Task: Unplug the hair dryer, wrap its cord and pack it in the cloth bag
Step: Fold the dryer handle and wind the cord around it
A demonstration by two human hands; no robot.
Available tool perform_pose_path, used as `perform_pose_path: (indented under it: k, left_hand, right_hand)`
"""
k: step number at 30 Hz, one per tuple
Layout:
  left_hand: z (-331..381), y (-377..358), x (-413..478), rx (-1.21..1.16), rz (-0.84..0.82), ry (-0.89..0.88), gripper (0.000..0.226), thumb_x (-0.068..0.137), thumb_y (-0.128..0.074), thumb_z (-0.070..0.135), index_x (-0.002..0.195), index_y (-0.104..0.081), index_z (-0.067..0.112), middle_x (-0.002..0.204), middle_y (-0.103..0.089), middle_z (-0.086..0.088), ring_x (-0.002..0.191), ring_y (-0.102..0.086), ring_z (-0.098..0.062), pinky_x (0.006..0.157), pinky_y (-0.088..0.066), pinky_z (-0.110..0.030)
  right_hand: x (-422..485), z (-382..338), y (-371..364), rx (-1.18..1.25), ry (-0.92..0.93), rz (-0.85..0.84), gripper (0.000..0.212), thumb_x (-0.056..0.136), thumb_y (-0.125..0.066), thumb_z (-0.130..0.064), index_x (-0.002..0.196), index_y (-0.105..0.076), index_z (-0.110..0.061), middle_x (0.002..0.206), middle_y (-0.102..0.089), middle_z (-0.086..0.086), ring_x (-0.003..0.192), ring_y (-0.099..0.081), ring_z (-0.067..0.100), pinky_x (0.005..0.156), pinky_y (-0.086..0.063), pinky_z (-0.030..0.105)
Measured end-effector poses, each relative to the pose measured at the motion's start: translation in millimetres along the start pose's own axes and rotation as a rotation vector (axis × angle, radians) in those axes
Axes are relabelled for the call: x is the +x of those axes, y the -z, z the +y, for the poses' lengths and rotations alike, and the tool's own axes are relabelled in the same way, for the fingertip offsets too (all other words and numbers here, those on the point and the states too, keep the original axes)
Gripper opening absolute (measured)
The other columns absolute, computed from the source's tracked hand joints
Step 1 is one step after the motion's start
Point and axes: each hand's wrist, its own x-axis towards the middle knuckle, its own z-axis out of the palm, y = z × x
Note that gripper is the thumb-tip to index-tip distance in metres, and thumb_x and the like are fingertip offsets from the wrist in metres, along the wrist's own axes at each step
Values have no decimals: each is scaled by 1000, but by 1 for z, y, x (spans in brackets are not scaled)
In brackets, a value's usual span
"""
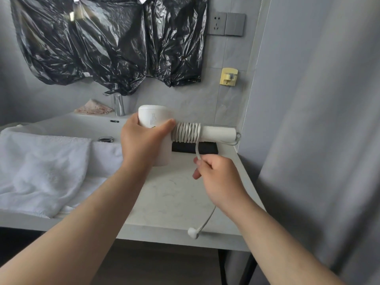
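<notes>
A white hair dryer (pixel 154 117) is held sideways above the counter, its handle (pixel 219 133) pointing right. My left hand (pixel 144 140) grips the dryer's body. The white cord (pixel 186 132) lies in several tight coils round the handle near the body. My right hand (pixel 218 173) grips the loose stretch of cord just below the coils. The rest of the cord hangs under my right wrist and ends in the white plug (pixel 193 233), which dangles free at the counter's front edge. The wall socket (pixel 217 23) holds no plug. No cloth bag is in view.
A pale marble counter (pixel 164 198) runs below my hands. A white towel (pixel 41 167) lies over the sink (pixel 82 124) at left, behind it a chrome tap (pixel 118 104). Black plastic sheeting (pixel 107 42) covers the wall. A yellow holder (pixel 228 76) hangs on the tiles. A grey curtain (pixel 318 120) fills the right.
</notes>
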Motion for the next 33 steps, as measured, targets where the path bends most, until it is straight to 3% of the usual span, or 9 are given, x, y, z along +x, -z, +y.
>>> perform_pose_path:
  k: [4, 9, 12, 15, 17, 20, 26, 29, 33]
  left_hand:
    - [-1, 5, -1, 179, -10, -124, 41, 63, -83, 43, 90, -61, 21, 77, -64, 10, 68, -59, -7, 65, -54, -33]
    - [1, 7, -4, 258, -87, -221, 45, 59, -83, 44, 93, -61, 24, 81, -65, 10, 76, -62, -12, 68, -55, -36]
    - [6, 8, -6, 280, -145, -276, 49, 61, -86, 41, 99, -62, 23, 85, -66, 9, 81, -63, -14, 69, -53, -35]
    - [10, 9, -4, 293, -182, -293, 46, 62, -87, 40, 96, -62, 21, 84, -67, 7, 75, -61, -9, 61, -49, -28]
    - [11, 11, -3, 294, -218, -296, 45, 61, -88, 40, 94, -62, 24, 82, -66, 9, 71, -59, -4, 57, -47, -24]
    - [10, 14, -1, 262, -291, -293, 44, 60, -90, 39, 92, -65, 24, 80, -68, 8, 67, -58, -3, 58, -48, -23]
    - [8, 20, 2, 129, -417, -225, 49, 55, -88, 43, 93, -71, 16, 85, -72, -8, 69, -61, -12, 65, -58, -42]
    - [8, 21, 0, 68, -468, -179, 44, 59, -89, 34, 93, -71, 13, 81, -71, -10, 67, -60, -13, 60, -57, -38]
    - [8, 20, -2, 22, -532, -154, 41, 61, -89, 29, 93, -71, 10, 78, -67, -5, 66, -60, -13, 57, -53, -31]
  right_hand:
    - [10, -1, 16, -170, 119, 27, 29, 86, -67, -28, 68, -60, -5, 50, -46, -2, 50, -37, 12, 51, -31, 30]
    - [21, -5, 38, -414, 332, 80, 19, 85, -69, -26, 71, -69, -14, 60, -56, -2, 64, -53, 20, 57, -38, 32]
    - [27, -7, 45, -427, 445, 111, 9, 81, -75, -23, 75, -76, -17, 74, -59, -8, 75, -56, 17, 64, -36, 17]
    - [26, -10, 51, -333, 388, 101, 6, 80, -76, -21, 81, -79, -16, 94, -75, 0, 91, -65, 13, 77, -43, 16]
    - [26, -11, 54, -269, 302, 53, 4, 79, -78, -23, 78, -78, -19, 79, -76, -1, 78, -68, 14, 71, -49, 24]
    - [28, -11, 58, -166, 230, 21, 8, 72, -85, -22, 75, -78, -20, 72, -72, -13, 76, -67, 3, 70, -50, 18]
    - [33, -7, 69, 145, 92, -156, 11, 74, -82, -10, 74, -76, -19, 73, -77, -4, 71, -70, 6, 72, -57, 23]
    - [37, -3, 74, 228, 81, -237, 17, 78, -76, -4, 75, -75, -20, 72, -76, -4, 69, -69, 7, 71, -58, 23]
    - [38, 0, 76, 304, 49, -317, 17, 78, -71, -3, 71, -74, -19, 66, -73, -5, 61, -67, 5, 58, -55, 19]
